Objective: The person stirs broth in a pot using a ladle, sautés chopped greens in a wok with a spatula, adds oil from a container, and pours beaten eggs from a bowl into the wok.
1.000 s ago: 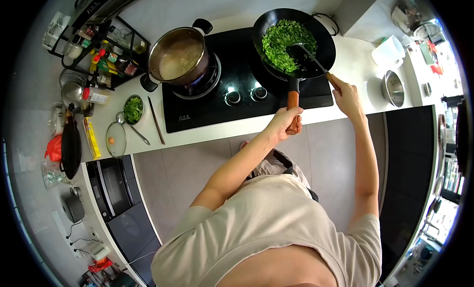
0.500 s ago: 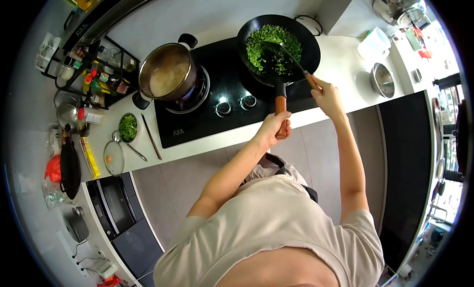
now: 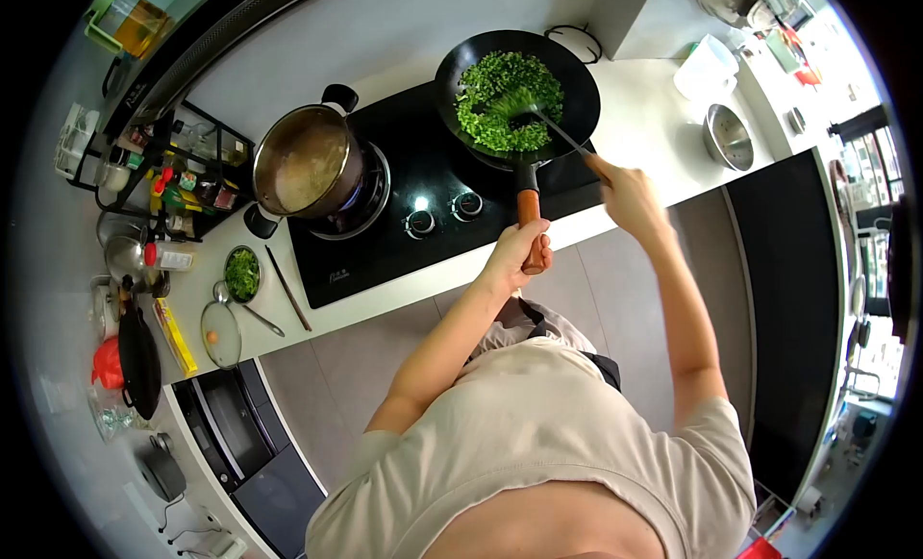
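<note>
My left hand point(image 3: 516, 256) is wrapped round the wooden handle of a black wok point(image 3: 583, 90) on the right burner. Chopped green vegetables point(image 3: 490, 78) form a ring in the wok. In my right hand point(image 3: 632, 205) is the wooden grip of a spatula point(image 3: 567, 139), whose metal shaft slants down into the pan. Greens blur over the spatula's head and hide its shape. Left of the wok, a deep pot point(image 3: 332, 179) with black handles holds cloudy liquid over a lit burner.
Two knobs point(image 3: 466, 206) sit at the front of the black stove point(image 3: 336, 271). To its left lie a dark stick point(image 3: 287, 288), a bowl of greens point(image 3: 242, 273), a spoon point(image 3: 261, 319) and a glass lid point(image 3: 221, 336). A steel bowl point(image 3: 728, 138) stands on the right.
My right hand has worked the spatula through the greens, which now lie in a ring with some heaped on the spatula. My left hand keeps its hold. The whole view has shifted slightly.
</note>
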